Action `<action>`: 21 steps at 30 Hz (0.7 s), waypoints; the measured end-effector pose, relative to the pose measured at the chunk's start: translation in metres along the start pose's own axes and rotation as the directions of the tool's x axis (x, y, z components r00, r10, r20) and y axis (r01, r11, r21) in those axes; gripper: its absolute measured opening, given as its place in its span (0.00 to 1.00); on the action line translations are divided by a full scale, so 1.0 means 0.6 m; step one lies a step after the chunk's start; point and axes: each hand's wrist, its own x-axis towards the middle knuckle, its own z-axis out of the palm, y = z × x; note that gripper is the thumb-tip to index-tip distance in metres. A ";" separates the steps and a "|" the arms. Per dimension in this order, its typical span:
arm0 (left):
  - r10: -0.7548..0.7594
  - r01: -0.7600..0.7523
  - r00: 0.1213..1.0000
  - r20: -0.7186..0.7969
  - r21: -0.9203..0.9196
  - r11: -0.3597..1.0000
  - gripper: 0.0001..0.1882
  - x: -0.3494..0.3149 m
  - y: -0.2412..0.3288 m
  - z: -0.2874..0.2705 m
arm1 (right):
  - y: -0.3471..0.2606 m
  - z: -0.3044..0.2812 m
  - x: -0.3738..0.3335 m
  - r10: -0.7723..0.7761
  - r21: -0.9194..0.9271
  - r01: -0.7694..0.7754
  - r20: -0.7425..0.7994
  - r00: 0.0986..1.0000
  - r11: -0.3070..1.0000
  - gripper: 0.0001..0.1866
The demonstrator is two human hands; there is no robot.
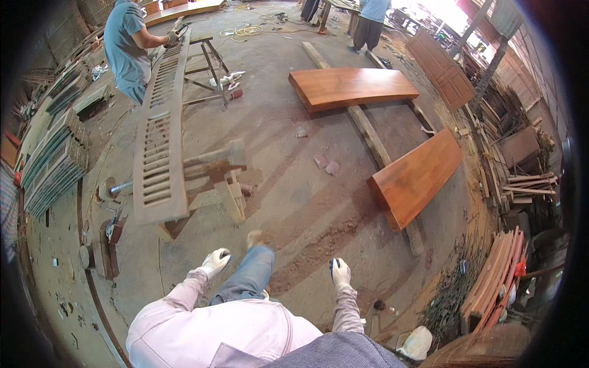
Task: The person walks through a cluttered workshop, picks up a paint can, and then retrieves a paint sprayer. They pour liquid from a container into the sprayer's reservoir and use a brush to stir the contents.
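My left hand (215,262), in a white glove with dark coating at the fingertips, hangs beside my forward leg, fingers curled in, with no object visible in it. My right hand (340,272), gloved the same way, is held out over the floor, its fingers also curled and nothing showing from them. Neither hand touches anything. Nearest to the left hand is a wooden trestle (230,195) under the near end of a long slatted wooden panel (161,153). Ahead of the right hand, a glossy orange-brown slab (418,179) rests across a long timber (370,136).
Another glossy slab (354,88) lies farther along the timbers. A co-worker (126,49) works at the panel's far end. Stacked slatted panels (56,161) stand left; reddish boards (496,277) and scrap wood lie right. A yellow cord (247,31) coils on the floor.
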 end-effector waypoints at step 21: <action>-0.191 0.113 0.886 -0.423 -0.202 0.973 0.17 0.831 0.403 -0.189 | -0.112 -0.050 0.816 0.391 -0.267 -0.303 0.403 0.827 0.915 0.19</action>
